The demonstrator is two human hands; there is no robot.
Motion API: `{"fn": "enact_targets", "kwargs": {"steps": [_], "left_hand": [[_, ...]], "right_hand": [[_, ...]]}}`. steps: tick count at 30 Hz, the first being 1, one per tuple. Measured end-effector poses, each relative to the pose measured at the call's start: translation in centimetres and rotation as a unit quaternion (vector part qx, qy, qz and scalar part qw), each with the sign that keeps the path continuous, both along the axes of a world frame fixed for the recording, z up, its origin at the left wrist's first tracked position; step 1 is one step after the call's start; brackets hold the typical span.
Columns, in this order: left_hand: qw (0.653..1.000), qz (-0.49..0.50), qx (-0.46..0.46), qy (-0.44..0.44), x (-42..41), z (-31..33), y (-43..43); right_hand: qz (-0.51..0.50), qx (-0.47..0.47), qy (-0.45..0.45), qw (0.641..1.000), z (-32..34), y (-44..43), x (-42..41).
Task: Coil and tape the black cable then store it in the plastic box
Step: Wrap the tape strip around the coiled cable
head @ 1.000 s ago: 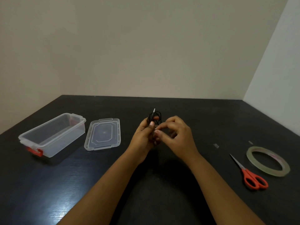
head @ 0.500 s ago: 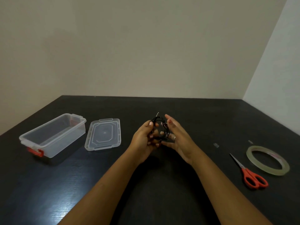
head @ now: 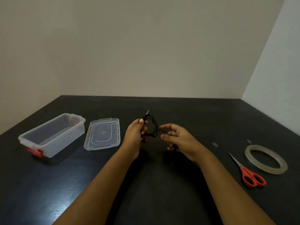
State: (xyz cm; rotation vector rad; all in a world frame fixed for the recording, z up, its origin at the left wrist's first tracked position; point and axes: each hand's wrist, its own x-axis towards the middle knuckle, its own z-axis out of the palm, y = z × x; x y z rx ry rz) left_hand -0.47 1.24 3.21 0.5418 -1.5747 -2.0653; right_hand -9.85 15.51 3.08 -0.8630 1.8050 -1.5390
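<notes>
- The left hand grips the black cable, a small coil held up between the box (open, far left) and the tape; a slack grip would let loops spring apart.
- The right hand pinches the loose tail; a hard pull could drag the coil undone.
- Fetching tape leaves one hand holding.

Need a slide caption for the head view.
Left hand grips coiled black cable, right hand pinches a trailing strand; clear plastic box stands open.
</notes>
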Motion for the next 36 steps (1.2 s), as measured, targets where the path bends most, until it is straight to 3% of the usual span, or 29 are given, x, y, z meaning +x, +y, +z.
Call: {"fn": "enact_targets", "kwargs": {"steps": [6, 11, 14, 19, 22, 25, 28, 36], "left_hand": [[1.0, -0.001, -0.002, -0.013, -0.5, -0.3, 0.2], [0.995, -0.096, 0.029, 0.0, -0.3, -0.2, 1.3], [0.993, -0.113, -0.002, -0.015, -0.4, -0.5, 1.8], [0.994, -0.077, -0.071, -0.03, -0.7, -1.2, 1.9], [0.991, -0.025, -0.122, -0.039, -0.8, -1.5, 2.0], [0.988, 0.001, -0.147, -0.037, -0.8, -1.8, 1.6], [0.984, -0.01, -0.174, -0.035, -0.7, -2.2, 1.3], [0.984, -0.032, -0.173, -0.033, -0.7, -2.1, 1.6]], "right_hand": [[-0.161, -0.037, -0.006, 0.986, -0.5, 0.2, -1.2], [-0.215, -0.087, -0.022, 0.972, -1.0, -1.0, -0.6], [-0.202, -0.082, -0.034, 0.975, -1.0, -1.5, 0.0], [-0.172, -0.092, -0.148, 0.969, -0.6, -2.0, 0.4], [-0.105, -0.118, -0.194, 0.968, -0.2, -2.0, 1.1], [-0.034, -0.122, -0.168, 0.978, 0.1, -2.0, 2.1], [-0.038, -0.085, -0.107, 0.99, -0.3, -2.3, 2.5], [-0.079, -0.116, -0.157, 0.978, -0.3, -2.5, 2.4]]}}
